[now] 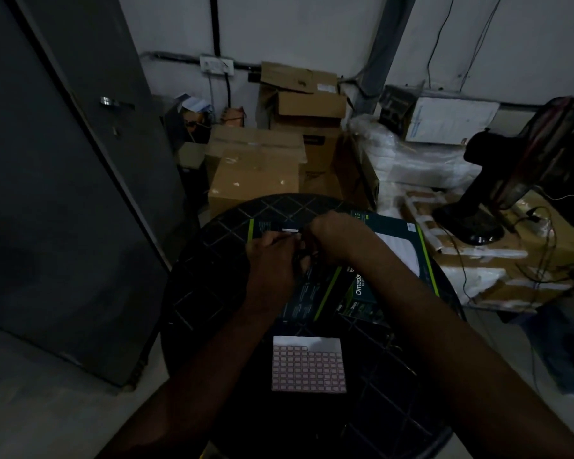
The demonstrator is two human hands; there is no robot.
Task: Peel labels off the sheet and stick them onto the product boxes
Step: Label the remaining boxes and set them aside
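The room is dim. A white label sheet [309,364] with a grid of pink-edged labels lies on the near part of the round black table [209,260]. Beyond it lie two dark green product boxes side by side, the left box [307,293] and the right box [401,246], which has a white picture on top. My left hand [272,256] and my right hand [333,231] meet over the far end of the left box. Their curled fingertips pinch a small white label [289,230] just above that box.
Stacked cardboard cartons [256,167] stand behind the table. A black fan [478,200] sits on taped cartons at the right, with loose cables around it. A grey metal cabinet [63,193] fills the left side. White wrapped bundles [411,160] lie at the back right.
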